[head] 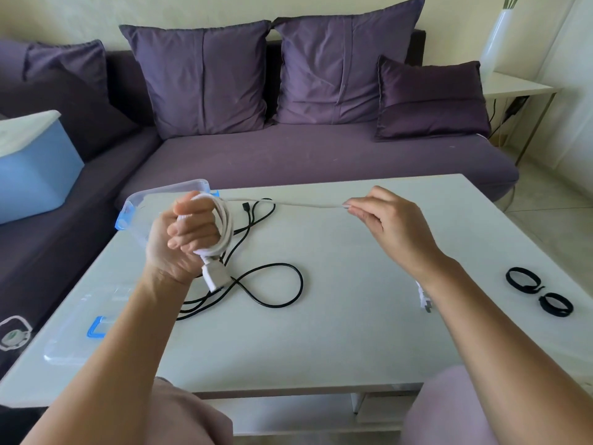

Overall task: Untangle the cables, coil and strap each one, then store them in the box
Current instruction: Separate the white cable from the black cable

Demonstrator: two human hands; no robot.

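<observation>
My left hand (184, 234) is raised above the white table (369, 316) with a white cable (223, 229) wound in several loops around its curled fingers; a white plug hangs below the hand. From the coil a taut strand runs right to my right hand (382, 220), which pinches it between thumb and fingertips. The cable's other end dangles behind my right forearm. A black cable (282, 284) lies loose in loops on the table under my left hand. The clear plastic box (154, 197) with blue clips stands behind my left hand.
Two black coiled straps (539, 295) lie at the table's right edge. The box's clear lid (83, 332) with a blue clip lies at the front left. A purple sofa with cushions stands behind the table, a light blue bin on its left.
</observation>
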